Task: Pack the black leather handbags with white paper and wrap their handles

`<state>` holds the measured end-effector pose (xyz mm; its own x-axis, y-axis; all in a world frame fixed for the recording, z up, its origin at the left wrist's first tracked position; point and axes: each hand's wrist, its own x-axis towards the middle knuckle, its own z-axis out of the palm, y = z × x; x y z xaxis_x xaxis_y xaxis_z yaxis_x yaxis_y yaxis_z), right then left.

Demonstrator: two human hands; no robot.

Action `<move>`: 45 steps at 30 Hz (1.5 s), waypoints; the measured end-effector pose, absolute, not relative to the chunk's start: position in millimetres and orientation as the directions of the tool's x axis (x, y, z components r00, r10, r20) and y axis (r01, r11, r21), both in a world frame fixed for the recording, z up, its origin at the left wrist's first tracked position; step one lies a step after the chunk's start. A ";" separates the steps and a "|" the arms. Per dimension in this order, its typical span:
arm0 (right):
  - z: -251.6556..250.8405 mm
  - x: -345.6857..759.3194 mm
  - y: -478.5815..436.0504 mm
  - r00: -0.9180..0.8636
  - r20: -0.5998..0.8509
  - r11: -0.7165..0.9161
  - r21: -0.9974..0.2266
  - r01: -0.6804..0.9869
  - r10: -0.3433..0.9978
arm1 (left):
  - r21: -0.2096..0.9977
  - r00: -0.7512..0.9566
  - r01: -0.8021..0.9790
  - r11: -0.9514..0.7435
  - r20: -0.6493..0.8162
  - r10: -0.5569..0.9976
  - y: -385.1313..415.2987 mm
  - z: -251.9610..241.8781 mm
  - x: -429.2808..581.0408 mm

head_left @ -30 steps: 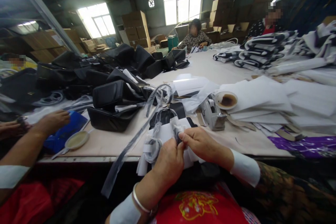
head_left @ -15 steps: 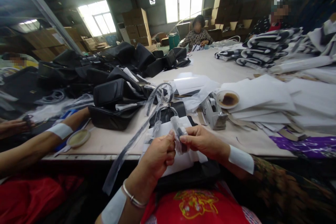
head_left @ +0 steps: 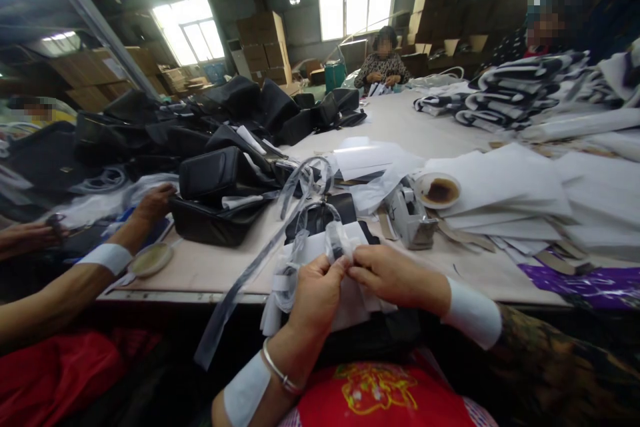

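My left hand (head_left: 319, 290) and my right hand (head_left: 387, 275) meet fingertip to fingertip at the table's front edge. Both pinch the lower part of a strap wrapped in clear plastic (head_left: 336, 240), whose lower end is hidden by the fingers. Beneath them lies a black bag (head_left: 340, 205) with white paper (head_left: 313, 248) across it, reaching over the edge toward my lap. A long plastic-wrapped strap (head_left: 235, 297) runs from the loops behind the bag down past the table edge, left of my left hand.
Black bags (head_left: 215, 220) are piled at the left, beside a co-worker's hand (head_left: 153, 203) and a shallow dish (head_left: 151, 259). To the right are a tape dispenser (head_left: 413, 223), a bowl of brown stuff (head_left: 437, 191) and white sheets (head_left: 505, 187). Another person (head_left: 383, 67) sits across the table.
My left hand has moved right and now touches my right fingers, covering the strap's lower end. The co-worker's hand at the left has come out from behind the black bag.
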<state>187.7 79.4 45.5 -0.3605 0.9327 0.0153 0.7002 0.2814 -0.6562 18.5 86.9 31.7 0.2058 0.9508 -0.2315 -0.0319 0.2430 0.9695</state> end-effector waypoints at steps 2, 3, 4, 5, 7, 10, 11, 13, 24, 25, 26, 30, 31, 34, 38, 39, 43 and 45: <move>49.3 194.2 86.3 -0.317 -0.131 0.030 -0.889 0.457 0.939 | 0.992 0.208 0.076 0.097 -0.111 0.972 83.9 29.2 19.6; 50.4 195.7 89.7 -0.308 -0.201 -0.104 -0.947 0.305 0.930 | 0.990 0.224 0.132 0.047 -0.076 0.972 82.3 28.5 19.8; 50.7 195.7 92.6 -0.303 -0.262 -0.220 -0.961 0.164 0.916 | 0.983 0.236 0.185 0.012 -0.057 0.970 80.8 27.8 19.9; 50.2 194.4 95.0 -0.297 -0.312 -0.311 -0.949 0.052 0.902 | 0.973 0.241 0.229 -0.010 -0.046 0.969 79.4 27.3 19.7; 47.8 188.7 98.1 -0.276 -0.371 -0.407 -0.910 -0.083 0.886 | 0.960 0.245 0.278 -0.044 -0.027 0.969 77.6 26.1 18.3; 42.8 179.3 99.4 -0.222 -0.388 -0.427 -0.889 -0.166 0.894 | 0.966 0.281 0.257 0.035 -0.109 0.953 78.3 25.5 13.4; 41.5 177.2 99.1 -0.206 -0.380 -0.415 -0.893 -0.172 0.902 | 0.964 0.300 0.226 0.137 -0.203 0.932 79.2 26.1 11.3; 39.9 174.7 97.8 -0.180 -0.359 -0.386 -0.911 -0.148 0.916 | 0.894 0.367 0.131 0.429 -0.446 0.816 81.6 28.7 8.0; 38.5 184.5 76.8 -0.161 0.168 0.231 -0.772 0.592 0.973 | 0.835 0.314 -0.071 0.545 -0.500 0.807 85.2 34.3 28.4; 37.2 189.0 72.2 -0.130 0.218 0.249 -0.717 0.651 0.967 | 0.862 0.283 -0.062 0.503 -0.468 0.837 85.7 30.1 27.9; 35.5 193.0 67.3 -0.086 0.246 0.234 -0.670 0.704 0.965 | 0.888 0.257 -0.044 0.457 -0.432 0.865 86.2 25.5 26.8; 24.5 194.9 48.4 0.022 0.134 0.055 -0.540 0.840 0.991 | 0.955 0.238 0.069 0.290 -0.298 0.925 86.7 7.9 21.5; 20.6 191.0 45.0 0.026 0.100 0.030 -0.520 0.854 0.995 | 0.964 0.245 0.090 0.252 -0.266 0.932 86.5 4.8 20.6; 8.8 176.3 39.8 0.069 0.057 -0.025 -0.560 0.828 0.996 | 0.974 0.251 0.129 0.188 -0.216 0.944 85.5 -1.0 18.2; 0.1 171.3 39.5 0.147 -0.132 -0.191 -0.826 0.530 0.980 | 0.971 0.216 0.157 0.180 -0.212 0.953 84.0 -4.7 13.5; 0.2 173.1 38.8 0.133 -0.206 -0.243 -0.886 0.396 0.969 | 0.970 0.204 0.161 0.181 -0.212 0.956 83.6 -5.6 12.6; 10.3 177.9 31.3 0.047 -0.297 -0.300 -0.950 0.080 0.954 | 0.966 0.234 0.168 0.196 -0.232 0.944 81.7 -7.0 12.7; 18.4 174.3 28.9 0.042 -0.234 -0.238 -0.961 0.138 0.971 | 0.968 0.289 0.159 0.193 -0.233 0.929 80.8 -4.7 13.6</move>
